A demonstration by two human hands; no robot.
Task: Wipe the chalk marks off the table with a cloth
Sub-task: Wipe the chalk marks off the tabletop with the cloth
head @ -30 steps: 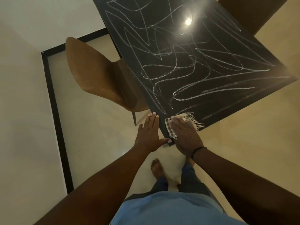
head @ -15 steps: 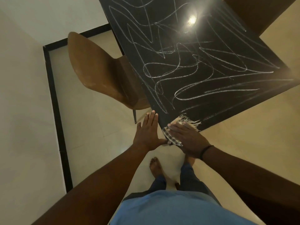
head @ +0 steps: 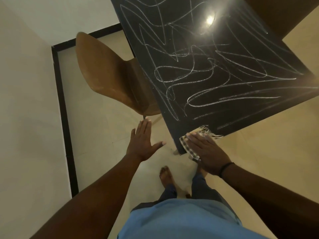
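1. The floor (head: 107,138) was laid in pale cream tile with a smooth, slightly glossy finish; a black skirting strip (head: 63,118) ran along its left and far edges where it met a plain off-white wall (head: 25,100)
2. The table (head: 241,118) had a flat, black, reflective top, square-cornered, with its near corner pointing toward the person; a ceiling light showed as a bright glare (head: 209,19) on the far part of the top
3. The chalk marks (head: 198,80) were thin white looping scribbles spread over nearly the whole visible top, reaching close to the near corner
4. A brown chair (head: 107,75), with a curved moulded shell and a matte, suede-like surface, stood at the table's left edge, its seat partly under the top
5. A dark brown panel (head: 276,14) of unclear nature stood beyond the table's far right edge
6. The person wore a blue top (head: 181,219) and dark blue trousers (head: 203,187), and stood barefoot just short of the table's corner
7. The right hand (head: 207,152) lay flat, fingers straight, pressing on the cloth at the near corner; a black band (head: 226,168) circled its wrist
8. The left hand (head: 143,144) was spread wide, thumb out, holding nothing, over the floor left of the corner and apart from the table
9. The cloth (head: 189,149) was small, checked and woven, with a pale frayed fringe (head: 208,131); it sat on the table's near corner under the right hand, one end overhanging the edge
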